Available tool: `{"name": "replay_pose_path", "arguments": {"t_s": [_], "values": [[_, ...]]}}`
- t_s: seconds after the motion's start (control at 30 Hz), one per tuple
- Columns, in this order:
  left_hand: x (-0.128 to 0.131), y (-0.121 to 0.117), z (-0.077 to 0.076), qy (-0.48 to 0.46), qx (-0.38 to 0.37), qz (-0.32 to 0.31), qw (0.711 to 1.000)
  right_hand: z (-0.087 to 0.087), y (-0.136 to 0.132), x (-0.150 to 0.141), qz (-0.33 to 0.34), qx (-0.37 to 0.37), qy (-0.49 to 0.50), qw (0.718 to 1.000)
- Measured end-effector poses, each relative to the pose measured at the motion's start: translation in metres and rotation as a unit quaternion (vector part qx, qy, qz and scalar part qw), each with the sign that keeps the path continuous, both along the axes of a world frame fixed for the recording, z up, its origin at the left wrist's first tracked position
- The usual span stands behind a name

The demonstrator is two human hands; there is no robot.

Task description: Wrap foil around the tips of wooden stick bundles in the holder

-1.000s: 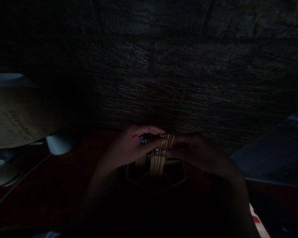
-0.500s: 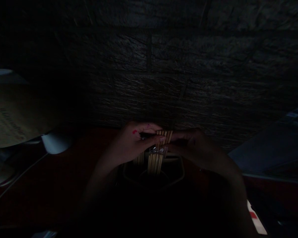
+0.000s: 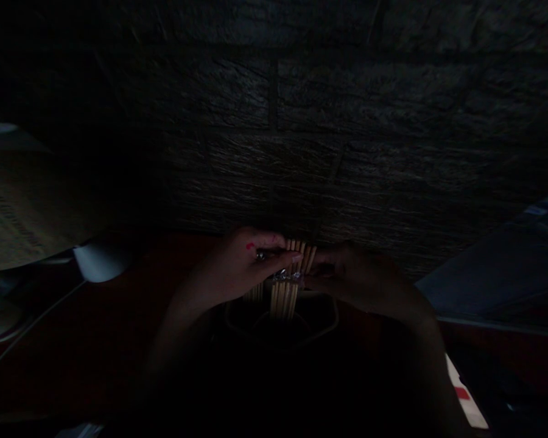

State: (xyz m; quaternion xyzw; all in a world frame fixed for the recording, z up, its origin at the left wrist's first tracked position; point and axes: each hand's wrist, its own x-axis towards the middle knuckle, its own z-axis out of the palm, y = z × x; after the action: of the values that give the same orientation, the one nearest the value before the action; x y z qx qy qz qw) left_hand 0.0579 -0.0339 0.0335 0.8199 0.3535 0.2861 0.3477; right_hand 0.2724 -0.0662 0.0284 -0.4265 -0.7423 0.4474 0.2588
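A bundle of thin wooden sticks (image 3: pixel 283 301) stands upright over a dark angular container (image 3: pixel 279 345), with crinkled clear plastic (image 3: pixel 287 275) around its middle. My left hand (image 3: pixel 237 267) is closed on the bundle's upper part from the left, its thumb lying across the sticks. From the right, my right hand (image 3: pixel 347 274) pinches at the same upper part; its fingertips are dim. More sticks (image 3: pixel 254 292) show below my left wrist, inside the container. Whether the bundle's lower ends touch the container's bottom is hidden in the dark.
A rough stone-block wall (image 3: pixel 265 152) rises close behind my hands. To the left are a brown printed paper item (image 3: pixel 31 213), a white cup-like object (image 3: pixel 98 263) and a thin cord (image 3: pixel 39 328) on the reddish table (image 3: pixel 132 304). A bluish-grey panel (image 3: pixel 497 274) leans at right.
My right fingers have shifted slightly down along the right side of the sticks. My left thumb still lies across the bundle. The view has moved only a little.
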Motion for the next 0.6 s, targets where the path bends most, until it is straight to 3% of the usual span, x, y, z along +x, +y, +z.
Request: {"name": "replay_pose_path", "arguments": {"t_s": [0.23,0.6], "values": [[0.000,-0.002,0.001,-0.014,0.005,-0.021,1.000,-0.007,0.001,0.001,0.013,0.012,-0.010,1.000],[0.002,-0.004,0.004,-0.021,0.015,-0.003,1.000,-0.014,0.004,0.002,0.005,0.005,-0.004,1.000]]}}
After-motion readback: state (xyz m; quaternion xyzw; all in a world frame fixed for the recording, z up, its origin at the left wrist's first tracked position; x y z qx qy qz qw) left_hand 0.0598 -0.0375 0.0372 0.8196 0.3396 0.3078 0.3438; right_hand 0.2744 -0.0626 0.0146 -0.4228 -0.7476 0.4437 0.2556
